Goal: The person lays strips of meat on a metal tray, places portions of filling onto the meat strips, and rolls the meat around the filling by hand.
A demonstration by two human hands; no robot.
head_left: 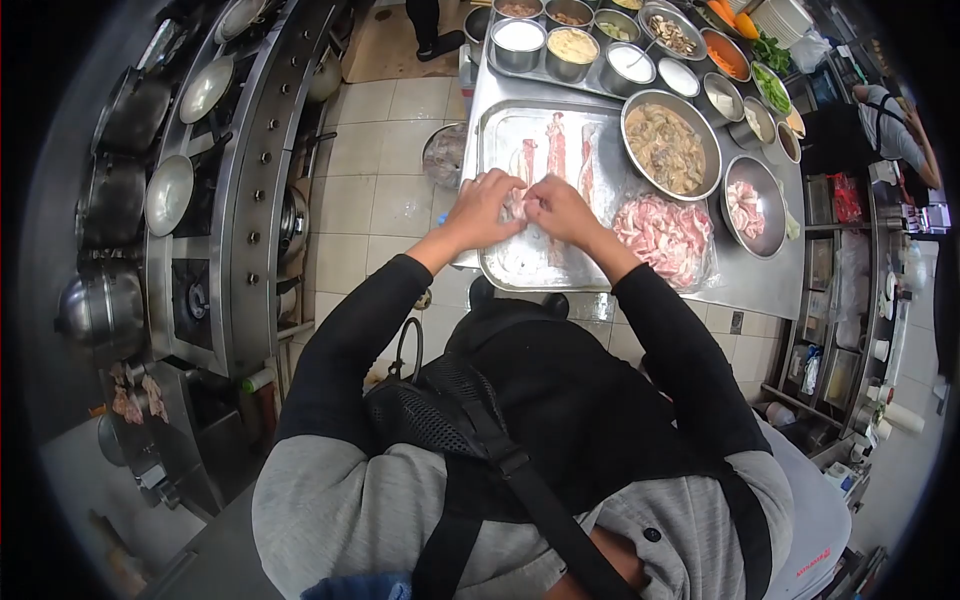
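Over a metal tray (500, 262), my left hand (483, 212) and my right hand (563, 210) are close together, fingers bent. Between them is a thin slice of raw meat (515, 205), partly hidden by the fingers. Both hands look closed on it. Long strips of pink and white raw meat (556, 150) lie in the tray, pointing away from me. To the right of my right hand, a heap of sliced raw meat (665, 238) rests on clear plastic. A steel bowl (755, 205) farther right holds a few more slices.
A large bowl of mixed food in sauce (668, 145) stands behind the meat heap. Several metal containers (572, 50) of ingredients line the table's far side. A stove with pans (170, 195) runs along the left. Another person (890, 130) is at the right; a foot (440, 45) shows at the top.
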